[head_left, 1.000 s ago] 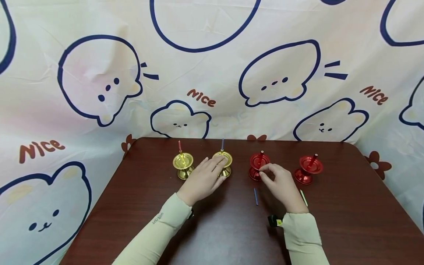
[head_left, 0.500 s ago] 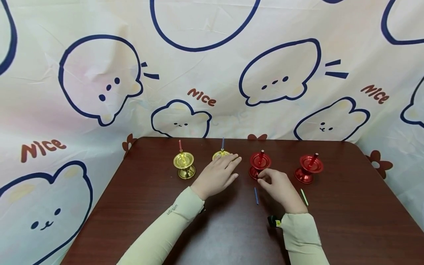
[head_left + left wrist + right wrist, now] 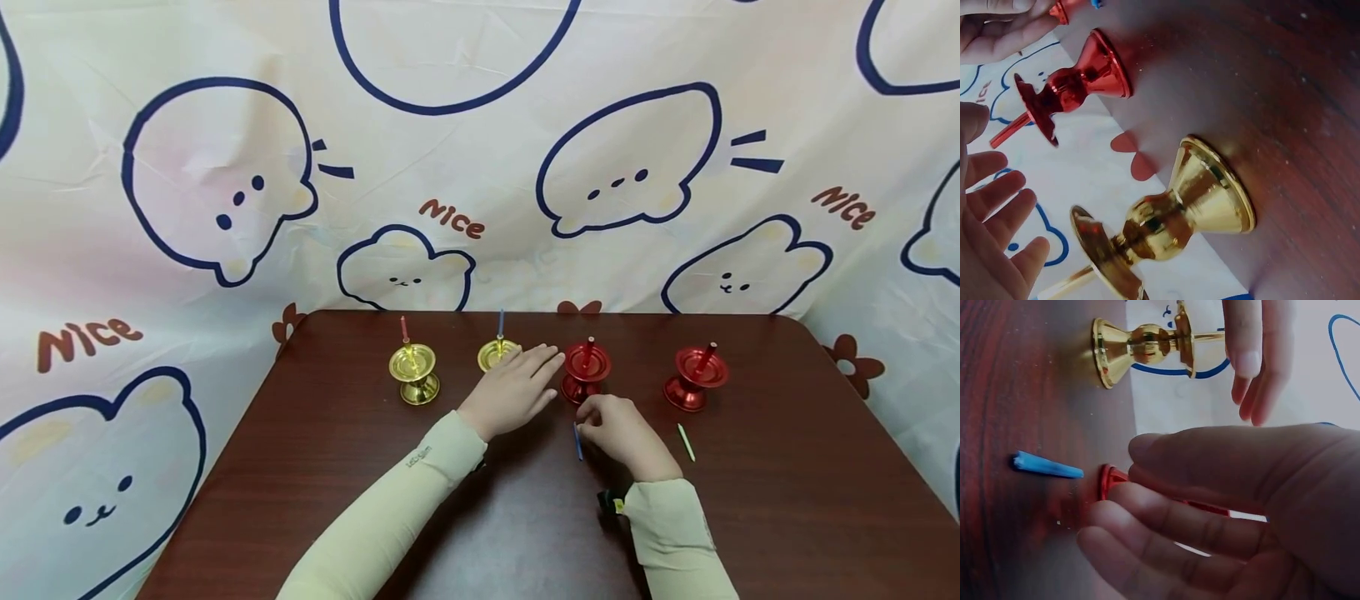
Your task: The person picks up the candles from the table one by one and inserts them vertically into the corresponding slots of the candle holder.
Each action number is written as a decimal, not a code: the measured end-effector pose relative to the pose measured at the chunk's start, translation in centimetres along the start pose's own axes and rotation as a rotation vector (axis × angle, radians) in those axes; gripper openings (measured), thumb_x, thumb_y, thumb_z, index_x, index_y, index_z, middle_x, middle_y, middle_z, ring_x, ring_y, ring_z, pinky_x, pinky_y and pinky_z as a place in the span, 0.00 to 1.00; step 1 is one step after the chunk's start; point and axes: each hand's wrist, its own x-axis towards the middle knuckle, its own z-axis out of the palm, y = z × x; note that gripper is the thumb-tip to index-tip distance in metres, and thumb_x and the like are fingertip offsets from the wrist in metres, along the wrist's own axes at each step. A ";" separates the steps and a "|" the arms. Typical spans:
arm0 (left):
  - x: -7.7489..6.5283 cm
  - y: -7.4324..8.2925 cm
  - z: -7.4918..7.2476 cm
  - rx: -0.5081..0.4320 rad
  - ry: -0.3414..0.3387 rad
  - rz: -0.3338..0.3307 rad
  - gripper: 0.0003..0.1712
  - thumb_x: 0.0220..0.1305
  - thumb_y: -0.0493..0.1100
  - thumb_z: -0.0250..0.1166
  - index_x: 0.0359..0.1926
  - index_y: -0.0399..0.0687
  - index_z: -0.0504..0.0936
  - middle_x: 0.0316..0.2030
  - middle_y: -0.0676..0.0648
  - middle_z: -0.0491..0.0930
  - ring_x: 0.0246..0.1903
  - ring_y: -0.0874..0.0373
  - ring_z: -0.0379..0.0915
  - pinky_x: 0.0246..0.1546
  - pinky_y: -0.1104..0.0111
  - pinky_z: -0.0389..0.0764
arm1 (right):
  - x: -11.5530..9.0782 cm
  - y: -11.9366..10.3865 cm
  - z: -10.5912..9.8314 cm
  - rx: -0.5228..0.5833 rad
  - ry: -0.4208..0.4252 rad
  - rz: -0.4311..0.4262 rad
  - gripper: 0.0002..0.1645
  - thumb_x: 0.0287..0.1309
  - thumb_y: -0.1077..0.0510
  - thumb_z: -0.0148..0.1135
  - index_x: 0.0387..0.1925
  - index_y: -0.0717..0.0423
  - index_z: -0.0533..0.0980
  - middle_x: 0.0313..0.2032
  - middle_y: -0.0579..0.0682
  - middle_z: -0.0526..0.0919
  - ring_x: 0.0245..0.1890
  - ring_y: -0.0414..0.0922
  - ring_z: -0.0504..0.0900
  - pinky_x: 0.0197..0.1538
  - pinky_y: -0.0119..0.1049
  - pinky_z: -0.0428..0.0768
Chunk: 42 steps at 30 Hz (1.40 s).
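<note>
My right hand is low over the table, its thumb and fingertips close to a small blue candle that lies there. In the right wrist view the thumb and fingers are apart from that candle. Just beyond this hand stands a red candlestick, upright. With loosely spread fingers, my left hand reaches between this candlestick and a gold candlestick, holding nothing. In the head view it hides the gold one's lower part. A thin blue candle stands upright in that gold candlestick.
Another gold candlestick, with a red candle in it, stands at the left. A second red candlestick is at the right, with a pale green candle lying in front of it. Patterned cloth hangs behind the table.
My left hand has moved right, from over the gold candlestick toward the red one. My right hand has come down and nearer, from the red candlestick to the blue candle on the table.
</note>
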 end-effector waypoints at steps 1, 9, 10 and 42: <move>0.2 0.1 0.1 0.001 -0.016 -0.005 0.32 0.79 0.55 0.52 0.76 0.48 0.65 0.74 0.46 0.65 0.74 0.53 0.59 0.74 0.55 0.60 | 0.0 0.0 0.1 -0.001 -0.005 0.008 0.05 0.56 0.68 0.67 0.37 0.62 0.82 0.26 0.48 0.83 0.26 0.42 0.78 0.32 0.38 0.80; 1.4 0.8 0.7 -0.021 -0.103 -0.021 0.34 0.79 0.55 0.51 0.79 0.48 0.59 0.77 0.47 0.57 0.77 0.54 0.50 0.76 0.57 0.53 | 0.2 0.3 0.5 -0.024 0.005 0.053 0.04 0.55 0.69 0.68 0.34 0.62 0.83 0.26 0.49 0.83 0.28 0.43 0.80 0.35 0.41 0.81; 1.6 0.8 0.7 -0.026 -0.114 -0.022 0.34 0.79 0.55 0.51 0.79 0.48 0.59 0.78 0.47 0.56 0.77 0.54 0.49 0.76 0.57 0.53 | 0.2 0.3 0.6 -0.029 0.008 0.058 0.04 0.55 0.69 0.68 0.33 0.62 0.83 0.26 0.49 0.83 0.28 0.43 0.80 0.35 0.41 0.81; 2.7 0.8 1.8 0.014 -0.236 -0.046 0.33 0.82 0.55 0.45 0.80 0.51 0.55 0.79 0.49 0.51 0.78 0.57 0.43 0.77 0.59 0.50 | 0.7 0.2 2.1 -0.010 0.106 0.218 0.11 0.53 0.66 0.73 0.22 0.59 0.78 0.21 0.49 0.79 0.23 0.45 0.77 0.31 0.41 0.79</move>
